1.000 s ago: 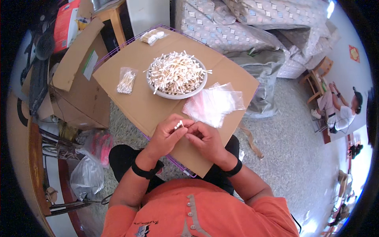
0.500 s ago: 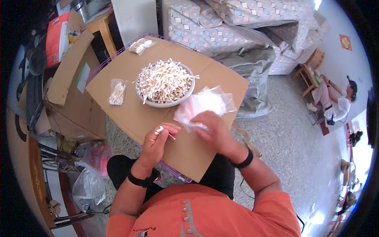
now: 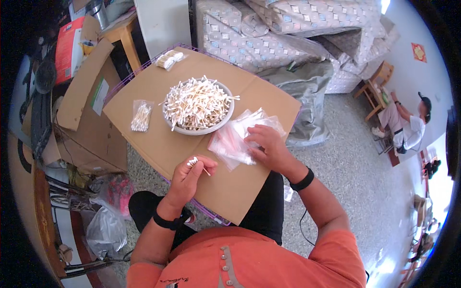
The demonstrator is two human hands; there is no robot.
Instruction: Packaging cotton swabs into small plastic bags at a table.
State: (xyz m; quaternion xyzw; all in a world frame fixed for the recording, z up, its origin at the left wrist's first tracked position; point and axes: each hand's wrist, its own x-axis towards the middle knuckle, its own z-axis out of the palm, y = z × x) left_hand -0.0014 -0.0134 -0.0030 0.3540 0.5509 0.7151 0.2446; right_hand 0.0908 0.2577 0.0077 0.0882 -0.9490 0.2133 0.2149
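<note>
My left hand [image 3: 188, 178] is closed around a small bunch of cotton swabs [image 3: 193, 162], their white tips poking out above the thumb. On the right, my right hand [image 3: 269, 148] rests over the pile of clear plastic bags [image 3: 230, 139], fingers bent and apart; it seems to touch the upper bags, with no bag plainly gripped. A grey bowl [image 3: 206, 130] heaped with loose cotton swabs [image 3: 197, 103] stands beyond both hands. One filled bag of swabs [image 3: 141, 116] lies left of the bowl, and more bagged swabs [image 3: 169, 60] lie at the far corner.
Cardboard [image 3: 144, 86] covers the purple wire-edged table under everything. An open cardboard box [image 3: 89, 125] stands at the left. Behind the table is a plastic-wrapped sofa [image 3: 269, 43] with a grey sheet [image 3: 312, 96] beside it. Another person [image 3: 408, 125] sits far right.
My right hand has shifted right and slightly away across the plastic bags, its fingers spreading. The bags have moved a little under it. My left hand keeps hold of the swabs.
</note>
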